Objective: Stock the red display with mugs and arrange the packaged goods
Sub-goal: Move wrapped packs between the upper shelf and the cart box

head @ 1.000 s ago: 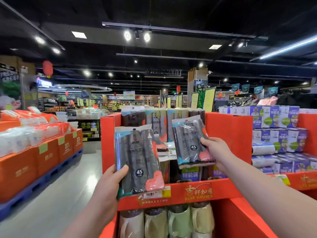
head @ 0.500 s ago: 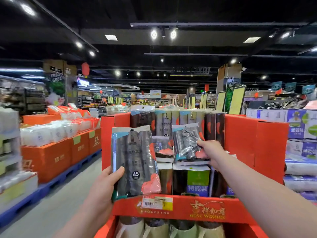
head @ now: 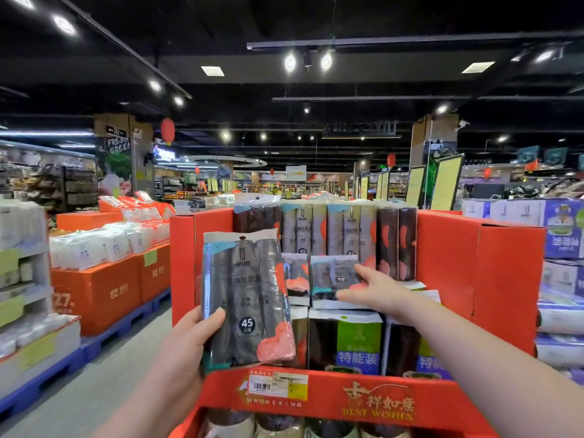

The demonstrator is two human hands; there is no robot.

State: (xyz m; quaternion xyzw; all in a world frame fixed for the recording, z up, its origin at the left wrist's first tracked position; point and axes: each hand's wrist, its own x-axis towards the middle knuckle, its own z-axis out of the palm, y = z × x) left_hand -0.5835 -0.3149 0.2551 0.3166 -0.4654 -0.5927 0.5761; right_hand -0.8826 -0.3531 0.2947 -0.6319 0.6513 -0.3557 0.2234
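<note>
At the red display [head: 448,273], top tier: the three-roll pack marked 45 [head: 246,298] is gripped in the left hand [head: 186,346], with the thumb clamped across the front. It is held upright just above the front lip [head: 347,396], likely staged as the next one in, face outward for a label check.

A smaller roll pack [head: 335,278] is laid flat on the stack mid-tier. The right hand [head: 376,289] is set on it with fingers straight, nothing seen curled round it. This is read as pressing or squaring it against the neighbouring flat pack [head: 297,279], not a grip.

The back row of packs [head: 319,229] is stood upright, faces forward, probably for visibility over the flat stack. Green-labelled packs [head: 357,339] are stood under the flat ones.

Not resolved:
- The left-hand fingers are hidden behind the pack.
- Whether the right thumb is tucked under the pack edge cannot be told.
- Pack print is too blurred to be read beyond "45".
- On the lower tier under the lip only rounded tops [head: 275,423] are shown, presumably the mugs, cut off by the bottom edge. Count and handle direction cannot be given.
- The right part of the tier is masked by the right forearm.
</note>
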